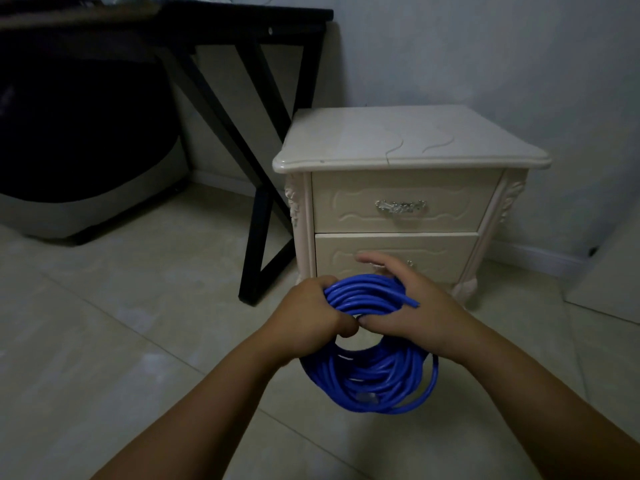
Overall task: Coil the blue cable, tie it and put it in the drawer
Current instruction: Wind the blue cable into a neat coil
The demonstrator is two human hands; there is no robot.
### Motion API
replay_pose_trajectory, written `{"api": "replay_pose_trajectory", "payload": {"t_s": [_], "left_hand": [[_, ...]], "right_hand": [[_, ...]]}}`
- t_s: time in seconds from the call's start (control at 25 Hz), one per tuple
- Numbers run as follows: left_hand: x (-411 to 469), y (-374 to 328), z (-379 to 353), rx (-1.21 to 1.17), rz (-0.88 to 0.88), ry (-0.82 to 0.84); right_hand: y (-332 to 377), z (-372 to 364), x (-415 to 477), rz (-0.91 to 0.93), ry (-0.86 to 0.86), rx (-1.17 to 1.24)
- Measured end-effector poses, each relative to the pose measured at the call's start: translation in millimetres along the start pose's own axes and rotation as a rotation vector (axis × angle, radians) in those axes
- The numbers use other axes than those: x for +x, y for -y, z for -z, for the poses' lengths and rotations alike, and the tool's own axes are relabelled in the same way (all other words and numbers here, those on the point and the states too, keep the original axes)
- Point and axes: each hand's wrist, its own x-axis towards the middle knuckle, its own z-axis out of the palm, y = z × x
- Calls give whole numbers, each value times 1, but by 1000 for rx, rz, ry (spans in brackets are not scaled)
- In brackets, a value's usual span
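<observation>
The blue cable (374, 372) hangs as a round coil of several loops in front of me, above the floor. My left hand (308, 317) is closed around the top of the coil. My right hand (412, 306) rests over the same top part, thumb under the loops, fingers partly spread toward the cabinet. A loose cable end (410, 301) pokes out across my right hand. A plug (367, 397) shows at the coil's bottom. Behind the hands stands a cream bedside cabinet (408, 140) with two shut drawers, upper drawer (405, 202) and lower drawer (443, 254).
A black folding table (256, 209) stands left of the cabinet, its leg close to the cabinet's left side. A dark and grey bulky object (86, 161) sits under the table at the left. Beige tiled floor (121, 341) surrounds me.
</observation>
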Motion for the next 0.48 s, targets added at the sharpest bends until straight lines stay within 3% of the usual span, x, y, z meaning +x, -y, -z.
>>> {"api": "replay_pose_trajectory", "payload": {"t_s": [0.12, 0.24, 0.36, 0.48], "left_hand": [[1, 2, -2, -123, 58, -40], [6, -1, -5, -184, 92, -87], [12, -5, 3, -240, 105, 79], [21, -8, 12, -323, 128, 245]], "right_hand": [[8, 3, 0, -30, -54, 174], [8, -7, 12, -58, -237, -1], [5, -15, 21, -36, -376, -78], [-3, -8, 32, 19, -305, -98]]}}
